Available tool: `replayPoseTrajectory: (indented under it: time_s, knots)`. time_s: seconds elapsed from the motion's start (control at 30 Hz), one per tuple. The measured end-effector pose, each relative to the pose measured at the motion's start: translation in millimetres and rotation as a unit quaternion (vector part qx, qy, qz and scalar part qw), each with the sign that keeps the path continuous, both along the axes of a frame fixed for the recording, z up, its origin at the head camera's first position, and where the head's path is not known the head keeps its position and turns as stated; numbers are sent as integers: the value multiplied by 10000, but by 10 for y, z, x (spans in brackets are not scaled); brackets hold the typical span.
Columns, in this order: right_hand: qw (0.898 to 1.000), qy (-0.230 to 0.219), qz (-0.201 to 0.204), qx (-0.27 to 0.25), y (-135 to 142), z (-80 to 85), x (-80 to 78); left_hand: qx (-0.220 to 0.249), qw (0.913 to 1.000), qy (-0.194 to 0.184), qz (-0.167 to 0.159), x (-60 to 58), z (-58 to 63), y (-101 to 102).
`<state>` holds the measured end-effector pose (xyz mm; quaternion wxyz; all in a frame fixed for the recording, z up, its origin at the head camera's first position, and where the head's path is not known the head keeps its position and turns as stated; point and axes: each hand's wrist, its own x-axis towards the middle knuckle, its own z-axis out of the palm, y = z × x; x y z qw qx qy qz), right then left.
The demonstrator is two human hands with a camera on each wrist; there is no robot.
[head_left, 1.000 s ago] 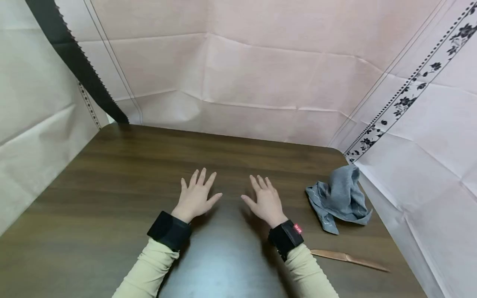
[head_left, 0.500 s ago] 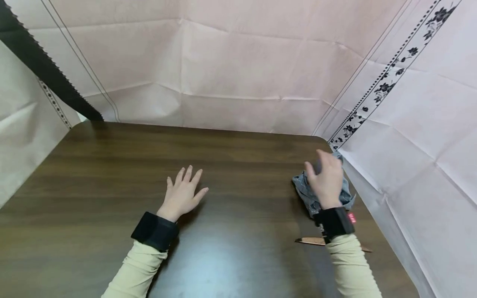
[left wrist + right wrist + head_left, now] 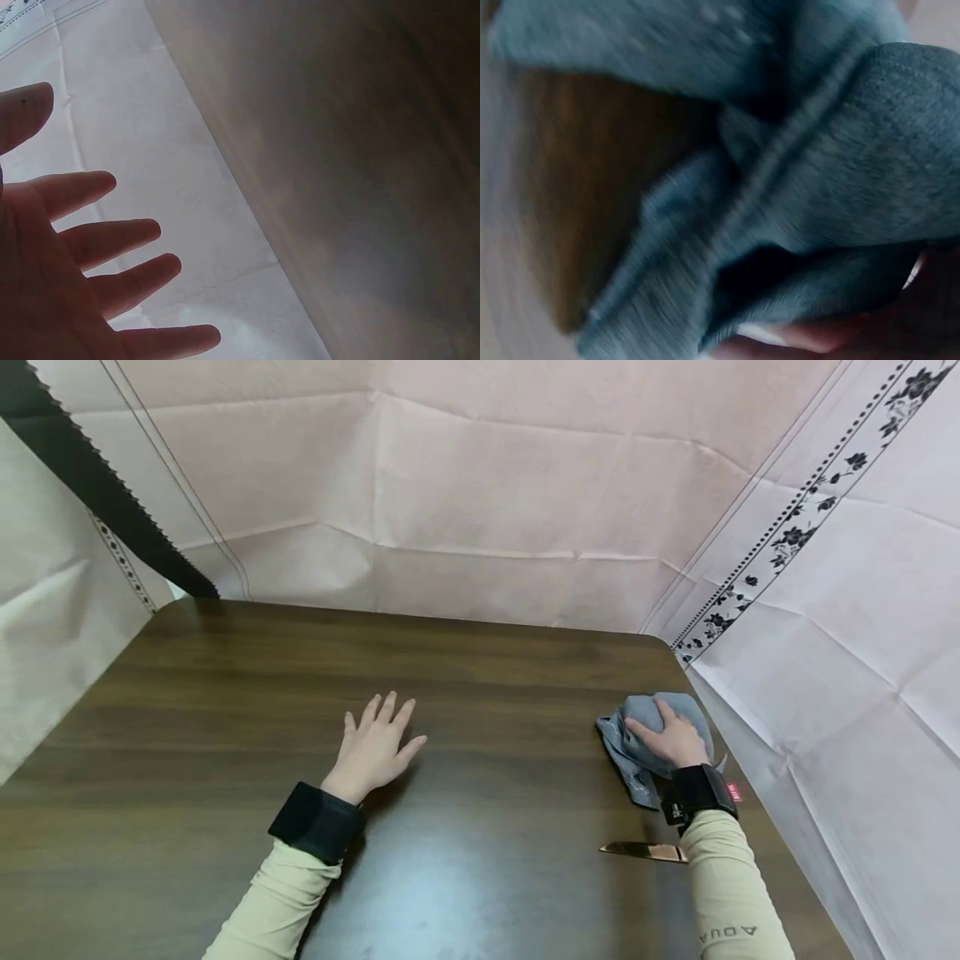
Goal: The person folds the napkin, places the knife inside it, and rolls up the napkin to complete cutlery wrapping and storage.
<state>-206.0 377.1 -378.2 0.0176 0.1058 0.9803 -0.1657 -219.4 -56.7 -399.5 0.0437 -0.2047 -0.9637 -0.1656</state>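
Observation:
A crumpled blue-grey cloth (image 3: pixel 627 758) lies near the table's right edge in the head view. My right hand (image 3: pixel 679 743) grips it from above, thumb and fingers spread over the folds. Up close in the right wrist view, the cloth (image 3: pixel 780 202) bunches around the fingers (image 3: pixel 810 336), which are partly hidden by it. Over the middle of the table, my left hand (image 3: pixel 373 753) is palm down with fingers straight and spread. The left wrist view shows the same hand (image 3: pixel 67 277) holding nothing.
A shiny copper-coloured knife (image 3: pixel 637 850) lies below the cloth, its right part hidden under my right sleeve. The dark wooden table (image 3: pixel 480 777) is bordered by white sheeting (image 3: pixel 480 493) at the back and sides. A black strip (image 3: pixel 112 493) hangs at the back left.
My right hand has moved right from the middle of the table to the cloth and now grips it, squashing its folds. My left hand stays spread; the head view has shifted slightly.

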Motion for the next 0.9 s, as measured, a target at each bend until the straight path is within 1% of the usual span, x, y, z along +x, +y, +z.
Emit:
replayPoseTrajectory:
  time_s: [0.07,0.17,0.3,0.43,0.47,0.53,0.63,0.7,0.8,0.9]
  knots:
    - [9995,-309,65,66,-21,-64,-17,-13,10000,36,-34,17,18,2]
    - [9986,-475,98,216,-99,-124,-23,-23,10000,69,-61,30,37,8]
    - [9977,-463,160,464,-301,-172,-57,18,9997,197,-115,33,47,-6]
    - [9972,-370,340,559,-573,-190,-126,114,9990,320,-293,23,41,-18]
    - [9971,-348,387,559,-640,-188,-135,140,9988,295,-364,15,40,-6]
    - [9969,-312,453,557,-776,-182,-152,144,9985,112,-515,-3,40,36]
    - [9968,-264,522,547,-967,-175,-169,25,9958,-236,-882,-41,40,158]
    - [9966,-229,556,570,-1076,-176,-177,-160,9914,-481,-1207,-56,40,282]
    - [9962,-197,582,611,-1210,-185,-180,-512,9801,-759,-1760,-42,44,504]
    - [9962,-163,557,652,-1320,-203,-179,-710,9665,-850,-2314,10,68,721]
